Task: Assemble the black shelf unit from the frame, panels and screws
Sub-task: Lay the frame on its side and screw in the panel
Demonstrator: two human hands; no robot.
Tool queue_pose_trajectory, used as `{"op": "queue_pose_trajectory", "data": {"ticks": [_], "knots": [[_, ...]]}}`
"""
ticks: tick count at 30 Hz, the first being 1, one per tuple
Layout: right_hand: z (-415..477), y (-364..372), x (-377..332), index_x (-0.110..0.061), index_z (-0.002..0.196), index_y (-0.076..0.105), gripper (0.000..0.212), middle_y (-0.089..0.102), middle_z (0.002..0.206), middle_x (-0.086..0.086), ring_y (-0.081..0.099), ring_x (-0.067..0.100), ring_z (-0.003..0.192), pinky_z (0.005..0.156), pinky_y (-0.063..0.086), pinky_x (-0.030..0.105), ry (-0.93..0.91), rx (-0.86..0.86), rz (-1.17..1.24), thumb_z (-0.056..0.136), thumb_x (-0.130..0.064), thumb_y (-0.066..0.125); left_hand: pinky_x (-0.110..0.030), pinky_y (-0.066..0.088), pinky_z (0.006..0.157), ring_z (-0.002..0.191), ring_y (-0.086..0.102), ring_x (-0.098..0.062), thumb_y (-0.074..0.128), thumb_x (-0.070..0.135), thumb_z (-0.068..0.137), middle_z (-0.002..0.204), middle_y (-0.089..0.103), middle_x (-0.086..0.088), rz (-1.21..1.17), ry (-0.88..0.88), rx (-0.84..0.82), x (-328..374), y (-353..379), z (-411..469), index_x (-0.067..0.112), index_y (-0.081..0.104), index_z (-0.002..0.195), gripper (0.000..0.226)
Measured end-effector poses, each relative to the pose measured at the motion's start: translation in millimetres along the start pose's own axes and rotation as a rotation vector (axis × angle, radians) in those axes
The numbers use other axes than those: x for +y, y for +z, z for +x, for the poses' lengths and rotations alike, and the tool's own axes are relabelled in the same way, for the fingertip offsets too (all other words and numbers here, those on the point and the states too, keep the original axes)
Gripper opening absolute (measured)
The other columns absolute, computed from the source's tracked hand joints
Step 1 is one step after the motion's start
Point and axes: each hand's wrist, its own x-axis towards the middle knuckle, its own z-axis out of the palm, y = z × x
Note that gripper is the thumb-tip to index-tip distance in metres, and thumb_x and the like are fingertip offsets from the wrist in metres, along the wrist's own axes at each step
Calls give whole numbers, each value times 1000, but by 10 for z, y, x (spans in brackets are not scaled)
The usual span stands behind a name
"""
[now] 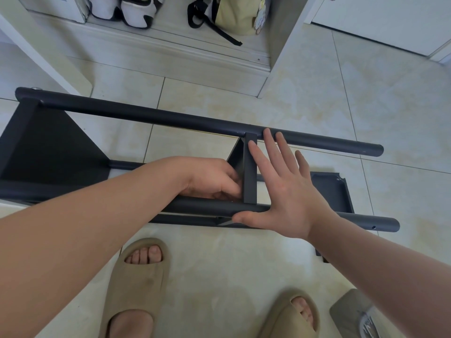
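Nearest to the camera, two feet in beige sandals (136, 284) stand on the pale tiled floor (244, 264), and a grey object (351, 313) lies at the bottom right.

Just beyond the feet the black shelf frame (146, 113) lies on its side on the floor, with its round tubes running from left to right. The near tube (210, 207) passes under both hands. A narrow middle panel (250, 176) stands between the near tube and the far tube.

The right hand (290, 198) is flat against the right side of this panel. Its fingers (271, 147) are straight and spread, the tips reach the far tube, and the thumb lies along the near tube. The left hand (210, 179) is on the left side of the panel with curled fingers. Whether they pinch something there cannot be seen.

A wide end panel (48, 147) closes the frame at the left. A loose panel (332, 189) lies flat on the floor behind the right hand.

Farther away, white sneakers (131, 11) and a yellowish bag (234, 15) sit in a low open cabinet (170, 59).
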Motion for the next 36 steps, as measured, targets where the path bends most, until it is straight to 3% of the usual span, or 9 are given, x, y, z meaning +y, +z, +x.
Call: {"op": "queue_pose_trajectory", "data": {"ticks": [7, 13, 17, 21, 25, 29, 31, 34, 36], "knots": [[-2, -2, -6, -30, 160, -13, 125, -30, 164, -4, -30, 18, 150, 122, 0, 61, 3, 1, 0, 65, -98, 34, -32, 55, 83, 84, 69, -25, 58, -12, 87, 92, 71, -17, -77, 25, -12, 13, -25, -13, -3, 69, 97, 17], [2, -1, -8, -29, 160, -13, 125, -30, 164, -3, -30, 18, 150, 122, -2, 61, 0, 0, -6, 66, -98, 33, -39, 53, 92, 87, 70, -25, 58, 1, 92, 95, 74, -14, 10, 1, 18, -5, 2, 12, -5, 68, 107, 19], [-1, -8, -3, -29, 160, -13, 125, -29, 165, -3, -30, 19, 150, 122, -2, 61, 0, 2, -6, 66, -98, 33, -34, 55, 83, 81, 68, -23, 61, -1, 89, 90, 73, -16, 30, 22, 37, -7, 6, -1, -4, 70, 99, 14], [1, -7, -4, -30, 159, -14, 125, -31, 164, -4, -31, 18, 150, 122, -3, 61, -1, 0, 4, 65, -98, 33, -39, 54, 94, 92, 69, -28, 59, -10, 88, 108, 68, -31, -37, 35, 13, 5, -12, -19, -12, 65, 111, 24], [0, -5, -3, -30, 160, -14, 125, -31, 164, -4, -31, 18, 150, 122, -2, 61, 0, -2, 1, 66, -98, 34, -43, 50, 100, 96, 66, -30, 57, -13, 85, 101, 67, -22, -65, 29, -10, 22, -9, -29, -12, 61, 117, 32], [-1, -7, -8, -30, 160, -14, 125, -32, 163, -4, -31, 18, 150, 122, -3, 60, 4, -8, -4, 66, -98, 34, -35, 56, 84, 88, 70, -23, 58, 3, 91, 101, 73, -17, 12, -11, -1, 23, 10, -11, -6, 65, 115, 26], [-1, -10, -10, -30, 159, -14, 125, -32, 163, -4, -31, 18, 150, 122, -2, 60, 4, -10, -6, 66, -98, 34, -39, 56, 86, 89, 68, -23, 61, 8, 89, 102, 73, -21, 73, -12, 9, 19, 9, -6, -5, 67, 110, 25], [-1, -13, -8, -30, 160, -14, 125, -31, 164, -4, -30, 18, 150, 122, -1, 61, 3, -8, -6, 66, -97, 35, -25, 53, 70, 73, 67, -14, 59, -3, 90, 77, 72, -6, 20, -2, 14, 19, 4, -11, -2, 68, 97, 11], [1, -11, -9, -30, 160, -13, 125, -31, 164, -4, -30, 18, 150, 122, -1, 60, 3, -7, -5, 66, -97, 35, -27, 51, 76, 74, 67, -15, 60, -6, 90, 82, 70, -6, -18, 7, 2, 27, 0, -20, -6, 66, 106, 18]]}}
